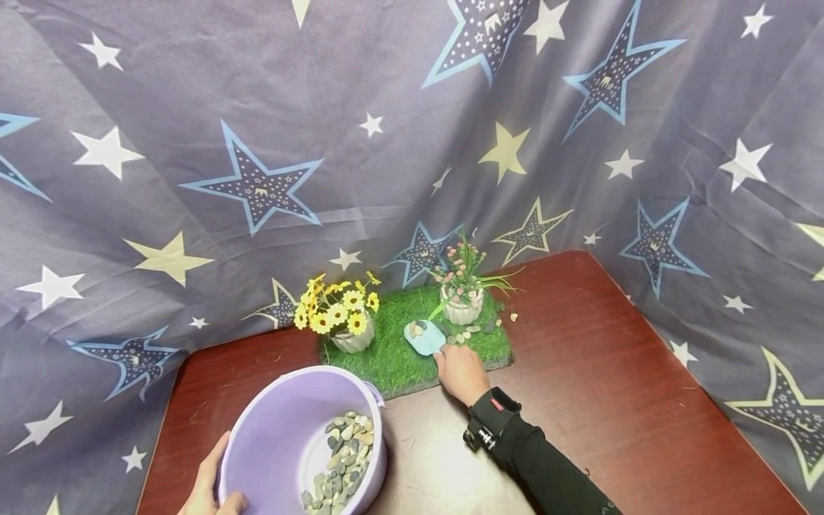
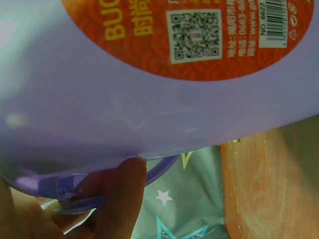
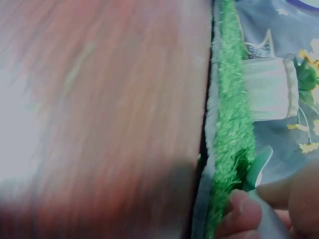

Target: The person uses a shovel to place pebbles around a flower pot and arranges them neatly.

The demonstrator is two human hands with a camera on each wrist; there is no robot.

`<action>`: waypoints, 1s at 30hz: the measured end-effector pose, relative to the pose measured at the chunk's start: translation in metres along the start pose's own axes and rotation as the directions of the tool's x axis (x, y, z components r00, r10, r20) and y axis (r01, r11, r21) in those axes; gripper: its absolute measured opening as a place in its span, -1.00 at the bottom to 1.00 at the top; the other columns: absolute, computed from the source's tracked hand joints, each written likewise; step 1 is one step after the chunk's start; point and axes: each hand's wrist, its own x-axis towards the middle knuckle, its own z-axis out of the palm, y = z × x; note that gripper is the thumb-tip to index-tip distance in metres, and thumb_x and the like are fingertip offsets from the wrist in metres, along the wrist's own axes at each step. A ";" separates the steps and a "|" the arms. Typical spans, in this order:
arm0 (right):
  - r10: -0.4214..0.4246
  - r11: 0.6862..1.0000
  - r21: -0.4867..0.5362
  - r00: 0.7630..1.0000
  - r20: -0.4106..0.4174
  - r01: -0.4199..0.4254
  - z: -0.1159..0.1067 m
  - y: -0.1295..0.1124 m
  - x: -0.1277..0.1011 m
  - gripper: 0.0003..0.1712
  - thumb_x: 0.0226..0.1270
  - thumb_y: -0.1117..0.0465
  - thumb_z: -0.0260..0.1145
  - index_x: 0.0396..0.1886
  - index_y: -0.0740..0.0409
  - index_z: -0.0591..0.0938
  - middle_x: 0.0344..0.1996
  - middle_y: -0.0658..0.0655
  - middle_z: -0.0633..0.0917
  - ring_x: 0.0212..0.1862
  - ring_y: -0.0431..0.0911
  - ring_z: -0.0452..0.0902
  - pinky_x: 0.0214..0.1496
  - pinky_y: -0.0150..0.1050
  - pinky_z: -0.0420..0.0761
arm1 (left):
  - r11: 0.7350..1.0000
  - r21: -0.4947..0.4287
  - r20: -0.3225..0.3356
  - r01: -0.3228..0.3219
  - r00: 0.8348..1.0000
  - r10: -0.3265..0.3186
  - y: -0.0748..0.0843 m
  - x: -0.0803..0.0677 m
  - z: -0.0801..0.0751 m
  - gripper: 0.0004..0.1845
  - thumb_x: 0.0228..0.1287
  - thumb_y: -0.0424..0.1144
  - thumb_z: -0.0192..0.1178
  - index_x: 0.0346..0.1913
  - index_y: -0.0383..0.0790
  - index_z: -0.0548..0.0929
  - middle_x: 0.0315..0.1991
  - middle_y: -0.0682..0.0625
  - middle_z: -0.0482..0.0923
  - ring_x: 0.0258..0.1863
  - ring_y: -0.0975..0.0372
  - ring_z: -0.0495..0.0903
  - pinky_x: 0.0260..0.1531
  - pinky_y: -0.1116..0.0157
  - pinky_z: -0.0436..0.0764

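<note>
Right hand (image 1: pixel 460 373) grips the handle of a light-blue scoop (image 1: pixel 425 337), fingers curled round it; the rt wrist view shows fingertips (image 3: pixel 244 209) pinching the handle right at the near edge of the grass mat (image 3: pixel 232 129). Scoop blade lies on the grass mat (image 1: pixel 399 357) w/ a few pebbles in it, just in front of the white pot of pink flowers (image 1: pixel 460 304), which stands toward the mat's back right. More loose pebbles (image 1: pixel 465 333) sit on the mat beside the scoop, btwn it & that pot. White pot of yellow flowers (image 1: pixel 350 336) stands at the mat's left end. Left hand (image 1: pixel 209 486) holds the rim of a lilac plastic bucket (image 1: pixel 290 436), thumb over the edge; the left wrist view shows a finger (image 2: pixel 122 199) against the bucket's (image 2: pixel 99 99) wall next to its handle, w/ an orange label higher on the wall. Bucket sits in front of the mat's left end, tilted, w/ a heap of grey & tan stones (image 1: pixel 341 458) in its lower side. Mat lies on a dark red wooden table (image 1: pixel 611 372), near the table's back edge, star-print cloth (image 1: pixel 257 143) hanging behind it.
</note>
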 end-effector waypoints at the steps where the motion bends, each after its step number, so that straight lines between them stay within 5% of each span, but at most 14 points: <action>1: 0.006 1.000 0.016 1.000 0.008 -0.006 -0.001 -0.001 0.001 -0.72 0.48 0.13 0.28 -0.46 0.12 0.68 -0.47 0.21 0.75 -0.35 0.21 0.72 -0.30 0.10 0.64 | 1.000 0.000 0.001 -0.002 1.000 0.002 0.000 0.000 0.000 0.17 0.00 -0.36 0.24 0.68 -0.12 -0.18 0.28 -0.64 0.33 -0.19 -0.04 0.69 -0.31 0.23 0.58; 10: 0.075 0.987 0.134 0.994 0.084 -0.086 -0.005 -0.008 0.008 -0.70 0.54 0.14 0.21 -0.31 0.19 0.76 -0.45 0.17 0.73 -0.29 0.14 0.71 -0.19 0.05 0.62 | 0.998 -0.053 0.028 -0.033 0.999 0.034 0.002 -0.002 -0.002 0.15 0.03 -0.41 0.22 0.66 -0.23 -0.20 0.32 -0.61 0.28 -0.08 -0.11 0.69 -0.30 0.33 0.61; 18: 0.101 0.967 0.218 0.983 0.155 -0.134 -0.011 -0.009 0.017 -0.62 0.57 0.19 0.14 -0.54 0.13 0.60 -0.68 -0.01 0.35 -0.52 -0.08 0.37 -0.34 -0.11 0.44 | 0.993 -0.106 0.030 -0.059 0.998 0.063 -0.002 0.001 0.001 0.15 0.00 -0.43 0.20 0.65 -0.26 -0.20 0.35 -0.57 0.22 -0.04 -0.13 0.66 -0.31 0.37 0.60; 23: 0.127 0.944 0.273 0.968 0.218 -0.185 -0.014 -0.009 0.023 -0.57 0.61 0.18 0.08 -0.59 0.08 0.50 -0.73 -0.05 0.38 -0.74 -0.19 0.34 -0.56 -0.25 0.43 | 0.990 -0.126 0.053 -0.063 0.996 0.070 -0.005 0.003 0.001 0.16 0.00 -0.43 0.19 0.65 -0.29 -0.24 0.36 -0.55 0.17 0.00 -0.16 0.64 -0.30 0.39 0.60; 30: 0.146 0.871 0.415 0.945 0.291 -0.263 -0.019 -0.006 0.026 -0.61 0.62 0.23 0.02 -0.20 0.40 0.69 -0.68 0.01 0.51 -0.86 -0.23 0.28 -0.77 -0.34 0.32 | 0.991 -0.091 0.019 -0.099 0.995 0.101 -0.008 0.004 0.003 0.13 0.00 -0.42 0.20 0.64 -0.30 -0.18 0.35 -0.55 0.20 -0.02 -0.10 0.63 -0.30 0.43 0.57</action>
